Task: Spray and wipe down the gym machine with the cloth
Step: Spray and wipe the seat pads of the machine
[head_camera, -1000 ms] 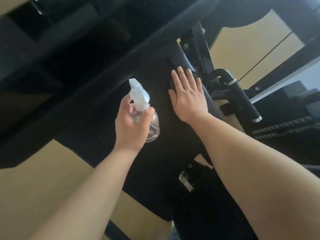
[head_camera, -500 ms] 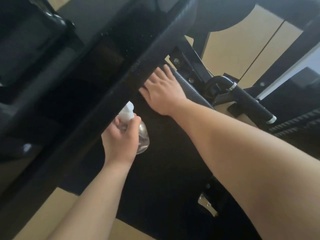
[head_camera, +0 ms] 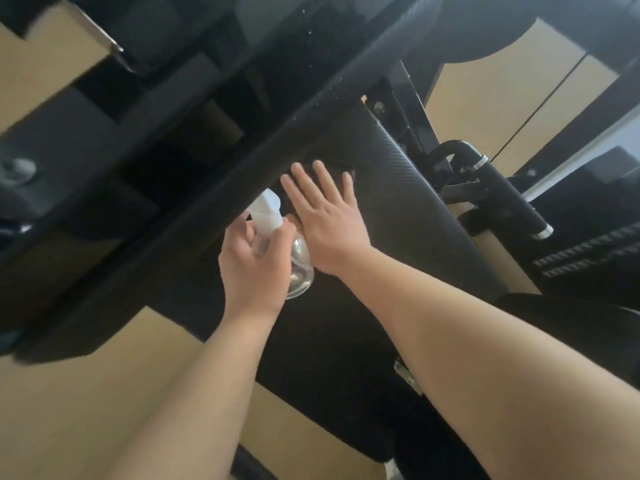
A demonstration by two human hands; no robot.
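Looking down from head height at two bare forearms reaching onto a black gym machine (head_camera: 346, 341). Left hand (head_camera: 254, 268) wrapped around a clear spray bottle (head_camera: 300, 268), fingers and thumb curled round its neck just beneath the white trigger head (head_camera: 266, 211), nozzle aimed up and away toward a dark padded bar (head_camera: 311, 109) crossing the view on a diagonal. Right hand (head_camera: 327, 223) laid flat on the textured black pad (head_camera: 398, 202), palm down, fingers straight and spread, just beside the bottle; touching it or not, hard to tell. Under those fingertips, a dark cloth (head_camera: 335, 168), only a rounded edge showing beyond the fingers and nearly lost against the pad. Fine pale specks scattered along the padded bar above the hands. To the right of the pad, a black handle (head_camera: 509, 199) with a chrome ring at each end, fixed to the black frame (head_camera: 414, 126). Tan floor (head_camera: 69, 410) below and on both sides of the machine. Left part of the view dark and blurred, details unclear.
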